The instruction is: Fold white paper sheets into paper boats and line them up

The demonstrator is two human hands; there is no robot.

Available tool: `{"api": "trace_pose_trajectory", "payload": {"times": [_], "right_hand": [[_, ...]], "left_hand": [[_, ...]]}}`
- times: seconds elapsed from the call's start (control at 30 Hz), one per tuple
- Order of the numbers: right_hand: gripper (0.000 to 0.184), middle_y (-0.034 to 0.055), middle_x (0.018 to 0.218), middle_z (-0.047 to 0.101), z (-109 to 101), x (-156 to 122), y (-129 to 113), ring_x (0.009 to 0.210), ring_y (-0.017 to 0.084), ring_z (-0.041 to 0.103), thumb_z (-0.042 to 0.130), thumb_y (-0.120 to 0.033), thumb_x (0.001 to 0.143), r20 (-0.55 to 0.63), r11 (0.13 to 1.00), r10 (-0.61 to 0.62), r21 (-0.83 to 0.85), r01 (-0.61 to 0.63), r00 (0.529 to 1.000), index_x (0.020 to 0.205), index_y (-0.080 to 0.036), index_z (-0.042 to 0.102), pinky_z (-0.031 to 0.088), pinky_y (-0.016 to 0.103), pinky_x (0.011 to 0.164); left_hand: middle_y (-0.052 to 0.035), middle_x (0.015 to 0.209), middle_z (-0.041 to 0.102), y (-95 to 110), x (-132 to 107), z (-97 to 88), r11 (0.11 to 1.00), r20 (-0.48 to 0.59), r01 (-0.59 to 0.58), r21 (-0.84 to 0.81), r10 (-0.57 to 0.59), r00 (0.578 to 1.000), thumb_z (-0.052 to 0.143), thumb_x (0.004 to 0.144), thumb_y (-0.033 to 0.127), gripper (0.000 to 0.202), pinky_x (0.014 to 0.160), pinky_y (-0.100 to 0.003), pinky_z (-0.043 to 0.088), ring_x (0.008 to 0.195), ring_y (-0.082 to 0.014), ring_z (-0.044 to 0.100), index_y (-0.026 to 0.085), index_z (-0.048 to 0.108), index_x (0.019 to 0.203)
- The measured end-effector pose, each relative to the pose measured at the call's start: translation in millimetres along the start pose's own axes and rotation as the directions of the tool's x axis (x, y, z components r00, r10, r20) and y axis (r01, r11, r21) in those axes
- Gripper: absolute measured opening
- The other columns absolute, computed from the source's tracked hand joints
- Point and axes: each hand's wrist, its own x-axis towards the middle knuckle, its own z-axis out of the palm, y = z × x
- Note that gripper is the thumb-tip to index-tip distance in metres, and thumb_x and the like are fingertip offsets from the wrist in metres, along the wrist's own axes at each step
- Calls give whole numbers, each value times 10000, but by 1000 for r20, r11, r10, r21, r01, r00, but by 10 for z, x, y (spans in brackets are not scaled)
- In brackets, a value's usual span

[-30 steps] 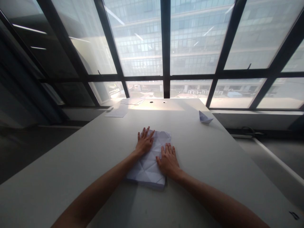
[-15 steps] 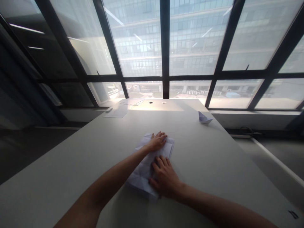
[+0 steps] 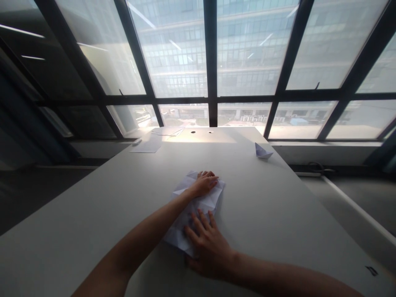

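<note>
A creased, folded sheet of white paper (image 3: pixel 182 231) lies at a slant on the table in front of me. My left hand (image 3: pixel 205 184) rests across its far end, fingers curled in against the paper near the upper corner; the fingertips are partly hidden. Nearer to me, my right hand (image 3: pixel 210 247) lies on the paper's lower part with its fingers spread and stretched out. My left forearm crosses over the sheet and covers some of it.
The white table (image 3: pixel 123 198) reaches to tall windows. A folded paper boat (image 3: pixel 262 152) stands near its right edge. Flat white sheets (image 3: pixel 147 146) lie at the far left beside a small white object (image 3: pixel 137 141). A small dark mark (image 3: pixel 371 270) shows at the lower right.
My right hand has slid toward me and left along the paper, its fingers spreading wider. My left hand's fingers have curled in more. The view has shifted slightly.
</note>
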Motion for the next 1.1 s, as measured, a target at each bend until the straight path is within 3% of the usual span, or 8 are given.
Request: {"api": "trace_pose_trajectory", "payload": {"times": [0.17, 0.37, 0.43, 0.53, 0.7, 0.9, 1.0, 1.1], "right_hand": [[750, 170, 1566, 213, 4, -31, 2, 1448, 374, 73, 539, -634, 823, -3, 1000, -16, -1, 16, 1000, 1411, -192, 392, 107, 598, 1132], [654, 194, 1526, 297, 58, -27, 19, 1420, 392, 185, 522, -546, 868, 23, 1000, -5, 10, 5, 1000, 1388, -160, 427, 168, 584, 1121], [649, 199, 1526, 295, 65, -25, 22, 1423, 393, 174, 520, -535, 872, 23, 1000, -7, 3, 7, 1000, 1388, -153, 428, 162, 588, 1119], [650, 201, 1532, 281, 72, -30, 28, 1422, 392, 177, 524, -547, 866, 18, 1000, -1, 8, 1, 1000, 1377, -154, 440, 159, 583, 1121], [623, 181, 1544, 263, 62, -32, 42, 1422, 374, 190, 506, -560, 875, 7, 999, -13, 31, 13, 1000, 1363, -176, 451, 156, 567, 1128], [626, 156, 1516, 330, 19, 27, 54, 1428, 320, 197, 491, -567, 886, 30, 994, -103, 27, 102, 994, 1375, -179, 437, 159, 529, 1142], [676, 157, 1525, 316, 21, 50, 64, 1429, 317, 196, 467, -589, 893, 36, 989, -144, 26, 143, 989, 1412, -162, 395, 159, 524, 1146], [730, 164, 1531, 304, 29, 58, 73, 1434, 327, 181, 452, -618, 889, 40, 987, -161, 13, 160, 986, 1438, -145, 361, 166, 533, 1143]], "left_hand": [[-46, 1120, 574, 16, -20, 46, 1000, -41, 15, 0, -15, 999, 528, 928, 350, 299, 1004, -390, 359, 1069, -224, 510, 331, 632, 1208], [-56, 1181, 546, 146, -17, 3, 996, -82, 16, 85, -9, 997, 526, 924, 267, 300, 1039, -462, 304, 1132, -248, 466, 312, 605, 1210], [-57, 1159, 555, 236, -13, 15, 998, -47, -18, 66, 21, 999, 503, 921, 212, 266, 1008, -424, 344, 1111, -237, 481, 293, 632, 1140], [-62, 1105, 573, 356, -27, 75, 1000, -11, 11, -25, -12, 1000, 483, 932, 251, 232, 931, -357, 417, 1039, -222, 515, 265, 643, 1099], [-44, 1205, 546, 383, -109, 116, 997, -73, 75, -8, -76, 994, 497, 929, 308, 288, 980, -394, 390, 1125, -241, 470, 304, 595, 1200], [-48, 1262, 541, 90, -232, 65, 987, -88, 157, 45, -152, 984, 479, 935, 348, 331, 1022, -438, 375, 1175, -253, 483, 313, 568, 1252], [-70, 1357, 517, -218, -282, 4, 971, -70, 240, 8, -238, 969, 456, 934, 327, 402, 1094, -445, 315, 1228, -244, 489, 254, 529, 1323], [-46, 1371, 544, -598, -397, -128, 960, -1, 278, -28, -279, 960, 377, 938, 238, 406, 1105, -369, 321, 1266, -194, 487, 233, 560, 1300]]}}
